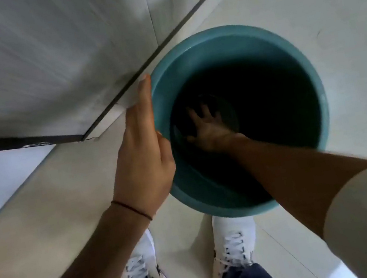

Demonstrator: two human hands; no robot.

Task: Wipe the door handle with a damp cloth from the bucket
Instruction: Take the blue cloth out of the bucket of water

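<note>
teal plastic bucket (229, 41), upright on pale tiled floor (339, 15), beside a white wall panel (42, 53) with a dark baseboard strip (162, 45). left hand (142, 158) flat against the bucket's outer left rim, fingers straight, grip open and holding nothing. right hand (209, 127) deep inside the bucket, fingers spread toward the dark bottom; cannot tell whether its grip holds anything. cloth not discernible in the dark interior. white sneakers (234, 246) on the floor just below the bucket.
</note>
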